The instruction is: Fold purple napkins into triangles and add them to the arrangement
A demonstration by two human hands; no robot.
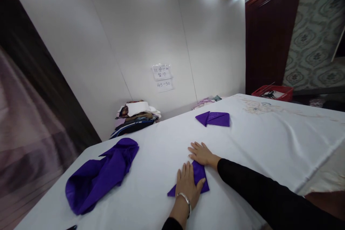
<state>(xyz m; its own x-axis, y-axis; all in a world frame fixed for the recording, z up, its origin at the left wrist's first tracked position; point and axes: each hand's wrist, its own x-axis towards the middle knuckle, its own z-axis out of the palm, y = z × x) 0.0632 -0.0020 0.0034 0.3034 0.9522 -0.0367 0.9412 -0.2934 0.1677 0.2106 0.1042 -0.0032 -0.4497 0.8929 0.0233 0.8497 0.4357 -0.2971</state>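
A folded purple cloth napkin (199, 174) lies on the white tablecloth (151, 172) in front of me, its visible corners pointed. My left hand (188, 183), with a silver bangle at the wrist, rests flat across the napkin with its fingers stretched out. At the napkin's far end my right hand (201, 153) lies palm down, fingers spread, covering that tip. Both hands hide part of the folds. Farther back sits another purple napkin (214, 118), folded into an arrow-like shape. To the left, a larger purple cloth (104, 176) lies loose and crumpled.
A stack of folded clothes (136, 116) stands past the table's far edge, by the white wall. More folded cloth (205, 102) is to its right. A red basket (285, 94) sits at the far right. Paper signs (162, 77) hang on the wall.
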